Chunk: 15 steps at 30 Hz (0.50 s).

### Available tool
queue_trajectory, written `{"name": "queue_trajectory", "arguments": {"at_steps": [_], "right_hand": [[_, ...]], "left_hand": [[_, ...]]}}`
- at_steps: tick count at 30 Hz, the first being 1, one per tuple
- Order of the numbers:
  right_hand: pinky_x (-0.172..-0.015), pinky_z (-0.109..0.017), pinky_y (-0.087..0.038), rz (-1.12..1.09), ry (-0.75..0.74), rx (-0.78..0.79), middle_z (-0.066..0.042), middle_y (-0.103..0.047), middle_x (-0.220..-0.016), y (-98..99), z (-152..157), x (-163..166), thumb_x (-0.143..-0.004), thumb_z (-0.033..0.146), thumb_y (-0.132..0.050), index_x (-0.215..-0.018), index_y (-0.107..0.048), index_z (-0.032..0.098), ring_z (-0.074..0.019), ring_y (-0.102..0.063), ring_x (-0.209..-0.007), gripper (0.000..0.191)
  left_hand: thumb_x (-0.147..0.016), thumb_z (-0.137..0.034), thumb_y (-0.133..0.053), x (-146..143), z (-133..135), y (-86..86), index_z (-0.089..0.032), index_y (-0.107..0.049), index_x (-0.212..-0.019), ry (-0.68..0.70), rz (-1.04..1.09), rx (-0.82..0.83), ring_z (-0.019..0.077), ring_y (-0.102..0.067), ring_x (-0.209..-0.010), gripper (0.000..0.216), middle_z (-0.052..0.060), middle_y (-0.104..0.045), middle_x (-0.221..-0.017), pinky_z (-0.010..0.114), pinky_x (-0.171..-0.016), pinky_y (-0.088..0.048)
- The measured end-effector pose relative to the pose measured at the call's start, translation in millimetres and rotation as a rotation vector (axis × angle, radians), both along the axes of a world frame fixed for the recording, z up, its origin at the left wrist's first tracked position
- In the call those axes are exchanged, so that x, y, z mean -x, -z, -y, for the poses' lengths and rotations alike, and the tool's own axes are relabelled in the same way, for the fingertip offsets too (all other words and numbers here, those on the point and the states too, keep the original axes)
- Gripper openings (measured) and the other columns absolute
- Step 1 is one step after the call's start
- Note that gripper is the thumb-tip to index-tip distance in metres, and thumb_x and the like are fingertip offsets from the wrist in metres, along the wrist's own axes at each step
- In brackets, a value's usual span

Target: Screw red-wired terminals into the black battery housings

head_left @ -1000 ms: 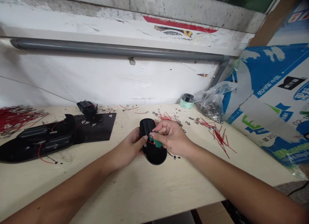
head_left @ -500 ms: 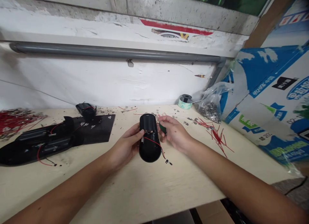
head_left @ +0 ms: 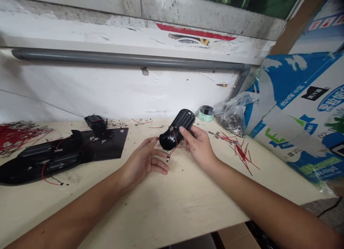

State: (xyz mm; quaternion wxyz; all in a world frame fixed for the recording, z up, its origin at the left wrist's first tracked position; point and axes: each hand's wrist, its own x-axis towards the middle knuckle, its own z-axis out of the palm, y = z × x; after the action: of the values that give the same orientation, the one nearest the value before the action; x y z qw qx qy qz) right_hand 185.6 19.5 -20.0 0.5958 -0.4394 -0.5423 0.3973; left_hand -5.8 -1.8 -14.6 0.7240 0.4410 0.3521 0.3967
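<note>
A black plastic battery housing, rounded at its near end and ribbed at the far end, is held tilted above the tabletop. My right hand grips its right side, the thumb lying on top. From the housing a red wire hangs down to a small connector-like part. My left hand is open just left of the near end, fingers spread, with the small part close to its fingertips. Whether those fingers touch the wire or the housing, I cannot tell.
More black housings with red wires lie on the left, beside a black sheet. A heap of red wires is at far left, loose red wires at right. Behind them are a tape roll, a bag of metal pieces and a carton.
The housing has moved up and right and tilted, going from my left hand to my right. My left hand has let go and spread its fingers. A green object by my right hand is no longer visible.
</note>
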Motion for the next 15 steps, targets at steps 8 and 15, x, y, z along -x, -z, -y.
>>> {"name": "queue_trajectory", "arguments": {"at_steps": [8, 15], "right_hand": [[-0.047, -0.025, -0.029, 0.108, 0.003, -0.099, 0.004, -0.044, -0.056, 0.7, 0.1, -1.0, -0.088, 0.046, -0.065, -0.069, -0.059, 0.018, -0.0110, -0.036, -0.050, 0.034], [-0.051, -0.025, -0.033, 0.060, 0.031, -0.154, 0.004, -0.043, -0.055, 2.3, -4.2, -3.1, -0.087, 0.042, -0.067, -0.066, -0.059, 0.017, -0.0106, -0.037, -0.052, 0.033]], "left_hand": [[-0.081, -0.019, -0.072, 2.7, -0.7, 5.0, -0.021, -0.033, -0.136, 0.068, -0.073, -0.082, 0.0179, -0.067, -0.063, 0.068, 0.005, -0.068, -0.081, 0.033, -0.062, -0.054], [-0.081, -0.030, -0.074, -1.0, 2.9, 2.1, -0.024, -0.030, -0.136, 0.075, -0.191, -0.107, 0.0199, -0.068, -0.060, 0.071, 0.006, -0.069, -0.084, 0.037, -0.059, -0.057]]}}
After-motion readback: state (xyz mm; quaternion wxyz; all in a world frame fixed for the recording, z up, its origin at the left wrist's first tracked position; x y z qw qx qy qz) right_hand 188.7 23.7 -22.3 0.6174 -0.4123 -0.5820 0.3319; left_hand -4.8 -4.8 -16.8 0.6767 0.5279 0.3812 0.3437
